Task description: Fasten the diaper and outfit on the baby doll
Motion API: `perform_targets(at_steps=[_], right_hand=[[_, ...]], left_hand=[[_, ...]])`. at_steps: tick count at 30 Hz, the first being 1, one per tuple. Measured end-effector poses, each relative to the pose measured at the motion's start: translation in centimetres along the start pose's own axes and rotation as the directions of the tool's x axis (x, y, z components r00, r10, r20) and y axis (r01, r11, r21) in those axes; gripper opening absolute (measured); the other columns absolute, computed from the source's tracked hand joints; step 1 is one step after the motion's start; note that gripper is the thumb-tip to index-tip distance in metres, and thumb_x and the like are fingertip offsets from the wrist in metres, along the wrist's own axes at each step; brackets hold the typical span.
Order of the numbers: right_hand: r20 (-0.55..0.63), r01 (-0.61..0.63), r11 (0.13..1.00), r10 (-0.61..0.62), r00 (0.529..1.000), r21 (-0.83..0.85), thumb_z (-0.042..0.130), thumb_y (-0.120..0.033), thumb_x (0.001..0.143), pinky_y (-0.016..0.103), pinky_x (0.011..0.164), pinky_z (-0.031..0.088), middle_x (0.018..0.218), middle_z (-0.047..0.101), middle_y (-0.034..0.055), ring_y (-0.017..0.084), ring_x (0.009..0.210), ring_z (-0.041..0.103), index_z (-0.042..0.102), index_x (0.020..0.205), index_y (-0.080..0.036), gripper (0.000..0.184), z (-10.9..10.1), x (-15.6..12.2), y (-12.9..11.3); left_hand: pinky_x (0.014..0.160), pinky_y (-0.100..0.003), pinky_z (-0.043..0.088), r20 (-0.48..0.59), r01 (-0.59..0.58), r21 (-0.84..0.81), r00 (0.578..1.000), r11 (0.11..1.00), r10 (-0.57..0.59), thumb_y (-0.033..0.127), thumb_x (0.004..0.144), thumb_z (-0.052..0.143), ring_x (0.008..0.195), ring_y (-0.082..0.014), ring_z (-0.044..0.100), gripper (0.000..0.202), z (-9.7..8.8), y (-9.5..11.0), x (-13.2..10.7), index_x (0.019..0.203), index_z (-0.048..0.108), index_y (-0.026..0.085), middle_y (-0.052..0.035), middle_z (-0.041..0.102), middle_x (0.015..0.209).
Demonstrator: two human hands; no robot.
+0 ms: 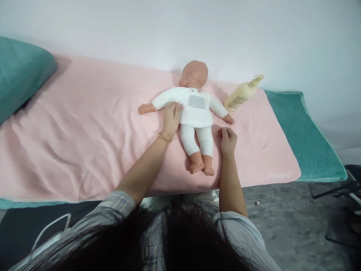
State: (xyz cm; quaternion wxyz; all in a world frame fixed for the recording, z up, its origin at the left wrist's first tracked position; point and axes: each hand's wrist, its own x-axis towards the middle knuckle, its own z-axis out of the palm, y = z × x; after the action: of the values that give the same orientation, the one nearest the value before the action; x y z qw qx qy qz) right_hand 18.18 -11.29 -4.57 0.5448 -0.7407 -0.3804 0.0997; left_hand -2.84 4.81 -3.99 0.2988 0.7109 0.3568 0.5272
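Note:
A baby doll in a white long-sleeved top and white trousers lies on its back, its head turned to the left and both arms spread. My left hand is at the doll's side under its arm, fingers together and thumb against the edge of the top; whether cloth is pinched between them is hidden. Beside the doll's legs, apart from them, my right hand rests with curled fingers just below the doll's hand. Nothing shows in it. A pale yellow pump bottle stands tilted in view beyond the doll's arm.
The doll lies on a pink blanket, wrinkled at the left, over a green cover. A green cushion is at the far left. A white wall runs along the back. Dark metal legs stand on the grey floor at right.

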Motion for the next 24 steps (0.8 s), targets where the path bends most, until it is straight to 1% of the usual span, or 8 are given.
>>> perform_targets(at_steps=[5,7,9,11,14,19,24], right_hand=[[-0.016,0.045,0.996,-0.044,0.999,0.081,0.053,-0.039,0.088,0.029,0.07,0.045,0.072,0.066,0.0009,0.014,0.069,0.058,0.064,0.072,-0.017,0.03,0.2,0.2,0.6],[-0.014,0.046,0.995,-0.044,0.999,0.093,0.053,-0.039,0.088,0.029,0.071,0.046,0.072,0.066,0.0011,0.014,0.07,0.059,0.064,0.071,-0.017,0.03,0.3,0.2,0.6],[-0.001,0.029,0.997,-0.029,1.0,0.069,0.052,-0.039,0.088,0.03,0.071,0.046,0.073,0.067,0.0015,0.015,0.072,0.06,0.064,0.072,-0.017,0.029,0.3,0.1,0.5],[0.013,-0.003,1.0,0.002,1.0,0.017,0.052,-0.039,0.088,0.03,0.072,0.046,0.074,0.068,0.0016,0.016,0.074,0.06,0.063,0.071,-0.017,0.03,0.3,0.1,0.4],[0.024,-0.037,0.998,0.038,0.999,-0.042,0.051,-0.04,0.087,0.031,0.073,0.045,0.074,0.068,0.0019,0.018,0.075,0.061,0.064,0.072,-0.017,0.03,0.3,0.1,0.1],[0.062,0.0,0.998,0.004,0.998,-0.067,0.049,-0.043,0.086,0.031,0.071,0.043,0.073,0.068,0.003,0.019,0.075,0.06,0.064,0.072,-0.017,0.033,0.1,-0.1,-0.8],[0.097,0.035,0.999,-0.031,0.995,-0.038,0.049,-0.042,0.084,0.031,0.068,0.041,0.069,0.067,0.0031,0.02,0.071,0.058,0.063,0.066,-0.018,0.033,-0.1,-0.4,-1.7]], left_hand=[[0.106,-0.041,0.045,0.072,-0.009,-0.043,0.997,0.999,0.013,0.056,0.104,0.017,0.112,-0.0198,0.062,0.06,-0.2,-0.1,-0.6,0.096,0.061,0.016,-0.0114,0.069,0.11],[0.109,-0.041,0.043,0.08,0.002,-0.062,0.997,0.998,0.003,0.055,0.104,0.02,0.117,-0.0206,0.061,0.058,-0.4,-0.1,-0.8,0.099,0.062,0.016,-0.0116,0.069,0.115],[0.111,-0.042,0.042,0.09,0.017,-0.089,0.996,0.996,-0.009,0.053,0.104,0.024,0.12,-0.0213,0.061,0.054,-0.6,0.0,-1.0,0.102,0.064,0.017,-0.0113,0.069,0.119],[0.111,-0.042,0.042,0.097,0.022,-0.109,0.995,0.994,-0.011,0.052,0.104,0.027,0.12,-0.0219,0.06,0.051,-0.7,0.1,-1.1,0.102,0.065,0.018,-0.0113,0.069,0.119],[0.109,-0.042,0.043,0.102,0.022,-0.12,0.995,0.992,-0.01,0.051,0.104,0.029,0.117,-0.0235,0.062,0.05,-0.8,0.3,-1.2,0.1,0.066,0.017,-0.0123,0.07,0.115],[0.109,-0.043,0.042,0.142,0.079,-0.094,0.988,0.992,-0.066,0.046,0.104,0.03,0.117,-0.0244,0.062,0.048,-1.1,0.8,-1.3,0.104,0.066,0.014,-0.0132,0.07,0.118],[0.111,-0.044,0.042,0.141,0.071,-0.074,0.988,0.995,-0.06,0.05,0.101,0.033,0.121,-0.0255,0.061,0.051,-1.8,1.7,-1.7,0.108,0.068,0.013,-0.0137,0.069,0.122]])
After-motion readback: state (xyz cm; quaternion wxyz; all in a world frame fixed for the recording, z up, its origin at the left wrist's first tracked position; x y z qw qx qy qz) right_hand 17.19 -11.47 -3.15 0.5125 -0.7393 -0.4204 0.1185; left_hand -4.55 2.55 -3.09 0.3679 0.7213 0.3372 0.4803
